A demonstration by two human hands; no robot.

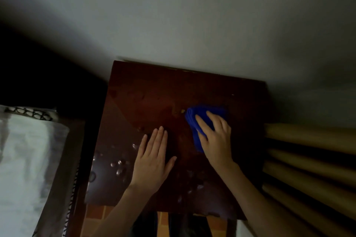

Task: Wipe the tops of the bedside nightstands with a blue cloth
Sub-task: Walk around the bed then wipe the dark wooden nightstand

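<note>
A dark red-brown nightstand [146,98] fills the middle of the head view, its back edge against the wall. A folded blue cloth [194,119] lies on its right half. My right hand [215,138] presses flat on the cloth, fingers spread over it. My left hand [154,161] rests palm down on the bare wood to the left of the cloth, fingers together and holding nothing. Shiny wet patches show on the top near my left hand.
A bed with white bedding [27,159] and a patterned edge lies to the left of the nightstand. Tan pleated curtains [312,161] hang at the right. A pale wall [173,15] is behind. Orange floor tiles [96,215] show below the front edge.
</note>
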